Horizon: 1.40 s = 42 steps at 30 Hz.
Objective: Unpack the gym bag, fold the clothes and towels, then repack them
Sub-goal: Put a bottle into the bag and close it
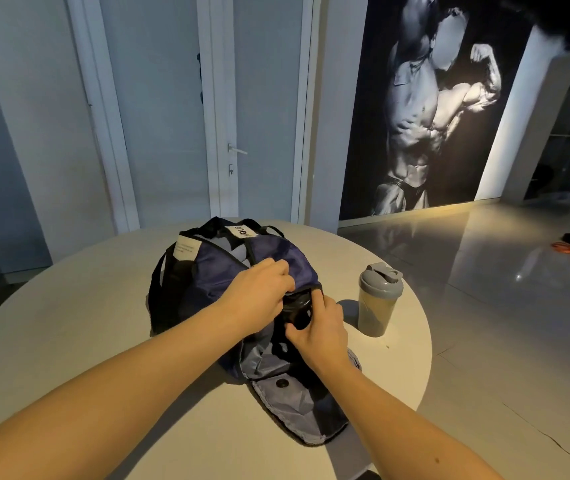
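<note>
Holding the bag [207,278] at mid-worktop [69,323], my left hand [259,289] pinches its navy cloth while my right hand [318,327] — grip closed — clasps a black object [297,311] at the opening, shaker [377,299] just beside.

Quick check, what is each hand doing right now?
Left hand: closed, gripping the navy gym bag fabric at its opening.
Right hand: closed around a black object at the bag's opening; what it is cannot be told.

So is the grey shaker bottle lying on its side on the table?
No, the grey-lidded shaker bottle stands upright on the round white table, to the right of the navy gym bag.
</note>
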Available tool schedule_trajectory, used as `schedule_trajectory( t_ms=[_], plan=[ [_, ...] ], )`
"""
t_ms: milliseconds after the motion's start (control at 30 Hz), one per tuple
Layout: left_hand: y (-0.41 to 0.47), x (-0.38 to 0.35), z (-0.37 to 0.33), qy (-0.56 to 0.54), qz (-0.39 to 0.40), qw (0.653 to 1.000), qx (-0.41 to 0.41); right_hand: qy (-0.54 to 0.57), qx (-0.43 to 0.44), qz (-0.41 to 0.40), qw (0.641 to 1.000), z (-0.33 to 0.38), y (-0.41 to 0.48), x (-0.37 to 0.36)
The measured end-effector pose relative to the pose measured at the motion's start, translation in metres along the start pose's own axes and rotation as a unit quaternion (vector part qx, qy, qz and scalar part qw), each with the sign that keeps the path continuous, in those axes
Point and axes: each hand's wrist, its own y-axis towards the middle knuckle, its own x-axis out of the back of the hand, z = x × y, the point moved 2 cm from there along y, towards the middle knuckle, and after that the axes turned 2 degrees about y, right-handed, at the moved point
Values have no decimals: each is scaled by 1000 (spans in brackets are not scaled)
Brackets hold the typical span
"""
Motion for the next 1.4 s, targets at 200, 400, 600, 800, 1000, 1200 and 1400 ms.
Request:
schedule_trajectory(
  t_ms=[200,400,600,800,1000,1200,1400],
  plan=[
    [-2,-27,-12,-9,-31,999,34,31,-86,32,995,-8,18,9],
    [8,-34,-16,-25,-90,993,67,104,-38,-18,994,-7,14,17],
    [10,-37,-10,-16,-114,991,62,259,-95,-52,960,3,0,10],
    [9,-47,-12,-10,-130,991,18,235,-134,-53,961,-2,3,9],
    [-10,-47,-15,-10,-173,983,53,228,-60,-62,970,-26,2,45],
    [-55,-53,-26,-34,-260,957,129,51,-102,-238,964,-81,17,87],
    [-81,-68,-16,-88,-212,943,242,92,-193,-163,963,-113,45,76]
  ],
)
